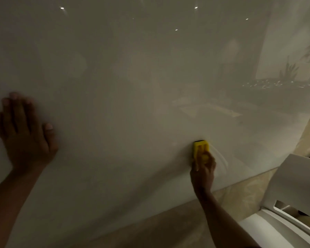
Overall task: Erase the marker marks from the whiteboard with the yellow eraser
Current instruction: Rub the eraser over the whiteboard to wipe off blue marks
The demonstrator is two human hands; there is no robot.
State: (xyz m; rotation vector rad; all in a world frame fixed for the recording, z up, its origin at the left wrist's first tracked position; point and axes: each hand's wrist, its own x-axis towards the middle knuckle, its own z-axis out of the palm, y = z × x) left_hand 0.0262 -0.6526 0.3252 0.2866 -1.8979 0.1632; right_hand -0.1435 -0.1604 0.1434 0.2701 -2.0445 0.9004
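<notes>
A large glossy whiteboard (132, 86) fills most of the view. My right hand (203, 171) grips the yellow eraser (200, 148), whose dark pad edge presses flat against the board near its lower right. Faint curved smear lines (220, 158) show just right of the eraser. My left hand (23, 133) lies flat on the board at the far left, fingers spread, holding nothing. No clear marker marks are visible elsewhere on the dim surface.
The board's lower edge (240, 181) runs diagonally above a beige marbled wall or floor strip (168, 222). A white chair or furniture piece (293, 197) stands at the lower right. The board reflects ceiling lights and plants.
</notes>
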